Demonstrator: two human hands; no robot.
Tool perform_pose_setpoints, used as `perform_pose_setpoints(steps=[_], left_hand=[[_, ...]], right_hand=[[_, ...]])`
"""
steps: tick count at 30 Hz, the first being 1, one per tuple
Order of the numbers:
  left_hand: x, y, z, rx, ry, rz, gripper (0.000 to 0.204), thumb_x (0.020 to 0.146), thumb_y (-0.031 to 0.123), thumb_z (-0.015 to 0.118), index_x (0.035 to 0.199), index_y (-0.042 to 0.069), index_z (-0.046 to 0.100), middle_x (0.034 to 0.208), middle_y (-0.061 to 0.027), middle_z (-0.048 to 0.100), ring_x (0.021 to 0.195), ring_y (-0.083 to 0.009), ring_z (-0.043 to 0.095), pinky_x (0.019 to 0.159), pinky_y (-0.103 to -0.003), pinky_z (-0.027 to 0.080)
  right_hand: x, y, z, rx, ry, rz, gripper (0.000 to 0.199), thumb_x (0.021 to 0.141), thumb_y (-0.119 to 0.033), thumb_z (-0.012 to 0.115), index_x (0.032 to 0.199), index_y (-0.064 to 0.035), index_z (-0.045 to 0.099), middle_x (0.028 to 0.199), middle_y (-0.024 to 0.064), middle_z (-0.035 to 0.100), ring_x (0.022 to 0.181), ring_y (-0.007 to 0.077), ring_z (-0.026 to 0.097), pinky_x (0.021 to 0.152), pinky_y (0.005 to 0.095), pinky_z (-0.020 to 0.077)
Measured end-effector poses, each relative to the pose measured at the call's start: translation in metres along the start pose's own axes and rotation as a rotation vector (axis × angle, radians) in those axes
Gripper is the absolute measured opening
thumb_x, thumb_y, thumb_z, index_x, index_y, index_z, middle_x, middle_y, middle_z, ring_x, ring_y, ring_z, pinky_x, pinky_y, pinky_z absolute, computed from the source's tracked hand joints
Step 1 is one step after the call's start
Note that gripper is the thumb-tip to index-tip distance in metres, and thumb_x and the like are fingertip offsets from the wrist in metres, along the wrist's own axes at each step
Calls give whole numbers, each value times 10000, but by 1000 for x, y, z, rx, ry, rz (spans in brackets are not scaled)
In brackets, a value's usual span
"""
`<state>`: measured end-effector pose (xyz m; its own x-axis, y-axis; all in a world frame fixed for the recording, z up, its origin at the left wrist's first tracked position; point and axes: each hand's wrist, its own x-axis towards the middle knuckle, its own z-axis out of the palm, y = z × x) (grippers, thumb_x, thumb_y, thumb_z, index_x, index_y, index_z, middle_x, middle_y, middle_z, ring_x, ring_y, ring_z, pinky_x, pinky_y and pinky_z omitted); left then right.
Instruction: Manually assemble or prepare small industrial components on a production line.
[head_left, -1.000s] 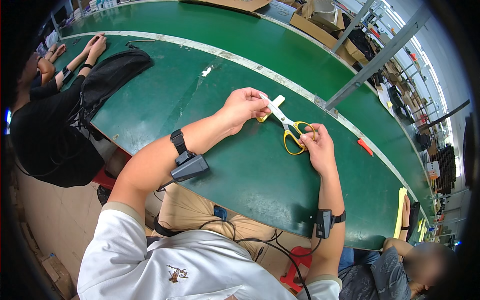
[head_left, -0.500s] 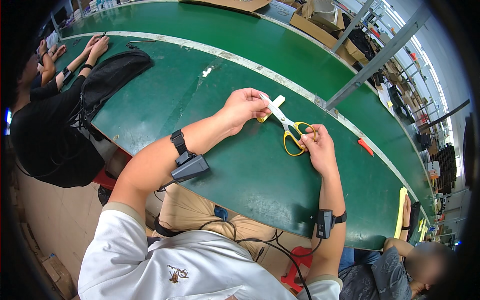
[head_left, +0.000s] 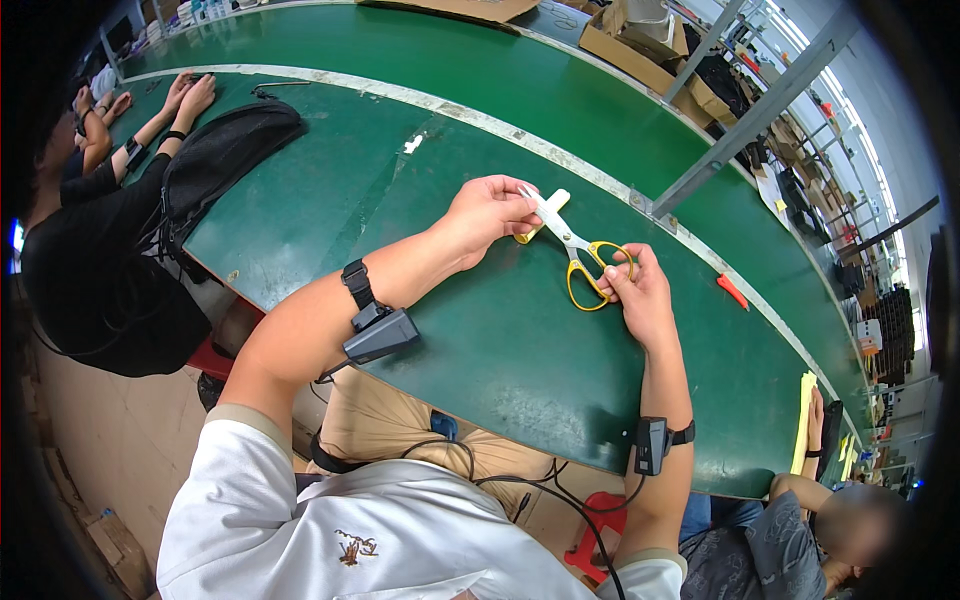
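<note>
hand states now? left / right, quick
Left hand: closed, pinching a small pale strip at the scissor blades.
Right hand: closed on the yellow-handled scissors, fingers through the loops.

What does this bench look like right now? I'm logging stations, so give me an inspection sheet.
Surface: green table, pale strip across it.
Job's things: yellow-handled scissors, blades at a small pale yellow piece.
Clutter: black bag; small orange-red item; white scrap.
Grippers: left hand holds the piece; right hand in scissor handles.
Cables: black leads at the lap.
Surroundings: co-workers either side; cardboard boxes; metal post.
</note>
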<state>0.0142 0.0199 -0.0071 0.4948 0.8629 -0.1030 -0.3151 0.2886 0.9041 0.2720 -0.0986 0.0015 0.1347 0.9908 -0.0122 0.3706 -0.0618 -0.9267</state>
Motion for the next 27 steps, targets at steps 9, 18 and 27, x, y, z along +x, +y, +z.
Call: perform_pose_setpoints(steps=[9, 18, 27], left_hand=[[-1, 2, 1, -9, 10, 3, 195, 1028, 65, 639, 1201, -21, 618, 1102, -134, 711, 978, -192, 718, 861, -312, 589], [-2, 0, 1, -34, -6, 10, 192, 1027, 68, 645, 1199, -13, 618, 1091, -120, 702, 972, -182, 703, 871, -313, 581], [1, 0, 0, -35, -16, 8, 194, 1023, 69, 647, 1195, -10, 605, 1102, -124, 700, 992, -195, 707, 884, -322, 582]], right_hand=[[1, 1, -1, 13, -12, -15, 243, 1037, -92, 633, 1249, -22, 537, 871, 66, 723, 799, 112, 676, 703, 265, 529], [1, 3, 0, 55, -4, -23, 262, 1045, -98, 627, 1284, -36, 540, 858, 43, 697, 788, 97, 653, 686, 253, 509], [1, 3, 4, 38, 17, -6, 272, 1043, -113, 641, 1285, -22, 554, 854, 29, 670, 795, 92, 660, 684, 244, 509]])
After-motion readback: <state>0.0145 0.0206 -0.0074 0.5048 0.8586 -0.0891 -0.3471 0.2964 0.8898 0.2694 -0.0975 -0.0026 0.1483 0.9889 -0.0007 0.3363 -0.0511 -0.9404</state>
